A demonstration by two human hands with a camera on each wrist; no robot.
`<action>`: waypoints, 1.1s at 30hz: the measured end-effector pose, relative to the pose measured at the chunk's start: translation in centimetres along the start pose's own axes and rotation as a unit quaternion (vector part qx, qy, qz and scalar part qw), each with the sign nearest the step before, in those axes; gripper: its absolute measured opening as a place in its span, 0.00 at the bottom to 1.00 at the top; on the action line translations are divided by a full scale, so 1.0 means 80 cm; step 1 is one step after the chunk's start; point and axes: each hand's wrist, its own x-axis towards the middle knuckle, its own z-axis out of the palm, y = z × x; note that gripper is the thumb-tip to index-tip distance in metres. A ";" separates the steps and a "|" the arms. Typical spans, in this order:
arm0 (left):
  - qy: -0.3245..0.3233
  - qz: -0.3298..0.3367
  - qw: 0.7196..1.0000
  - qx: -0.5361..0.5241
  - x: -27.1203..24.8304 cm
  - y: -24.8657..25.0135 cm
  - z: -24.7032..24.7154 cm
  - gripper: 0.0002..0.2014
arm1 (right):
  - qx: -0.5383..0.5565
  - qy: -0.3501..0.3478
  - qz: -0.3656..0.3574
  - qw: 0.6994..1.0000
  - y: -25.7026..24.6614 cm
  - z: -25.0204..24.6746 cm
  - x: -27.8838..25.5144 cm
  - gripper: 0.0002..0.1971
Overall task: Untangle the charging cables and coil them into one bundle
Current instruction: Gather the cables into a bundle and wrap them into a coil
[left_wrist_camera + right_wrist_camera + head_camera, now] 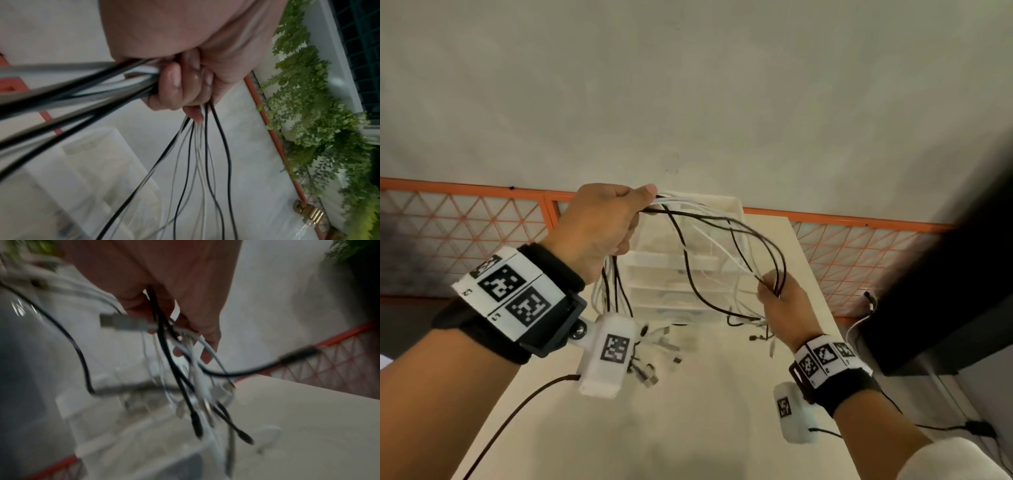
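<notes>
Several black and white charging cables [709, 240] hang in loops between my two hands above the table. My left hand [599, 226] is raised at centre left and grips the gathered strands in a fist; its fingers [174, 84] curl round them, and loose ends with plugs [654, 356] dangle below it. My right hand [780, 301], lower and to the right, pinches the other side of the loops. In the right wrist view its fingers [205, 337] hold cables [174, 369] whose plug ends hang down, blurred.
A clear plastic drawer unit [688, 267] stands on the cream table [688, 428] just behind the cables. An orange mesh railing [465, 233] runs behind the table. A dark cabinet [962, 274] is at the right. Green plants [308, 113] line the railing.
</notes>
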 end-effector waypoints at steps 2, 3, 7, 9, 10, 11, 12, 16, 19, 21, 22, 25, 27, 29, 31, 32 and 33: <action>0.001 -0.005 1.000 0.006 0.002 -0.009 0.002 0.16 | 0.045 0.051 -0.048 0.997 -0.028 -0.010 0.003 0.06; 0.005 -0.007 1.000 0.002 0.003 -0.013 0.003 0.17 | 0.074 0.062 -0.068 0.993 -0.040 -0.014 0.003 0.07; 0.048 -0.007 0.999 -0.008 0.004 -0.020 0.004 0.17 | 0.157 0.010 -0.070 0.985 -0.036 -0.015 -0.005 0.10; 0.075 -0.006 0.997 -0.035 0.005 -0.013 0.000 0.18 | 0.026 -0.054 -0.063 0.996 -0.005 -0.009 -0.007 0.19; 0.083 -0.004 0.995 -0.053 0.006 -0.008 -0.002 0.18 | -0.064 -0.092 -0.045 0.993 0.011 -0.004 -0.011 0.20; 0.085 -0.001 0.994 -0.066 0.006 -0.003 -0.004 0.17 | -0.138 -0.131 -0.017 0.982 0.026 0.001 -0.015 0.18; 0.081 0.002 0.994 -0.073 0.006 0.000 -0.005 0.16 | -0.186 -0.163 0.004 0.969 0.042 0.006 -0.020 0.16; 0.054 0.009 0.996 -0.076 0.005 0.006 -0.005 0.15 | -0.254 -0.193 0.024 0.947 0.073 0.018 -0.020 0.13; 0.029 0.006 0.997 -0.070 0.006 0.010 -0.011 0.15 | -0.176 -0.143 0.030 0.973 0.068 0.012 -0.013 0.12; 0.026 0.003 0.998 -0.055 0.008 0.009 -0.015 0.15 | -0.054 -0.095 0.038 0.993 0.055 0.005 -0.015 0.09; 0.025 -0.001 0.999 -0.044 0.008 0.006 -0.016 0.15 | -0.012 -0.076 0.031 0.997 0.047 0.003 -0.015 0.08; 0.024 -0.011 0.999 -0.034 0.008 -0.002 -0.013 0.14 | 0.031 -0.014 -0.011 0.999 0.028 -0.004 -0.011 0.06; 0.021 -0.012 0.999 -0.037 0.007 -0.002 -0.012 0.14 | -0.066 -0.012 -0.024 0.997 0.033 -0.005 -0.007 0.07; 0.009 -0.010 0.999 -0.039 0.005 0.003 -0.013 0.15 | -0.204 -0.118 0.030 0.971 0.046 -0.002 -0.009 0.05; -0.007 -0.005 0.999 -0.040 0.002 0.009 -0.013 0.15 | -0.291 -0.252 0.080 0.919 0.056 0.002 -0.016 0.24; -0.017 -0.004 0.999 -0.041 0.000 0.012 -0.013 0.15 | -0.285 -0.273 0.078 0.916 0.051 0.002 -0.015 0.32; -0.026 -0.004 0.999 -0.042 -0.002 0.014 -0.012 0.15 | -0.238 -0.257 0.059 0.935 0.036 0.002 -0.013 0.33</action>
